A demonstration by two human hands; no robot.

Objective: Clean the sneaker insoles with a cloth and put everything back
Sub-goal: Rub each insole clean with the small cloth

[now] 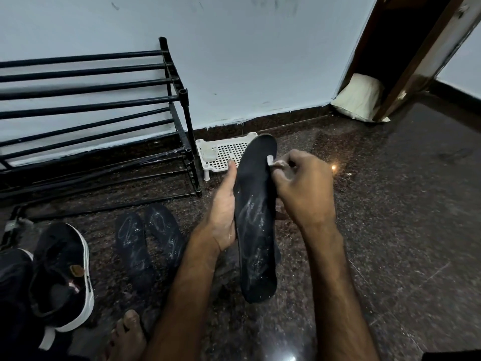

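Dark speckled floor (pixel 390 230) is spreading beneath us as we are gripping a black insole (pixel 256 230) in our left hand (pixel 225 212), thumb stretched along its edge. Our right hand (pixel 304 188), fingers curled, is pinching a small white cloth (pixel 272 161) against its upper edge.

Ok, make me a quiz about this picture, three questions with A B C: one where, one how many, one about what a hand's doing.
1. Where is the white basket? A on the floor beside the shoe rack B hanging up C in the doorway
2. How many insoles show? A one B three C five
3. The left hand: A holds an insole B lies flat C makes an empty fist
A, its feet stand by the rack's end. B, one held, two lying on the floor. A, its thumb and palm clasp it.
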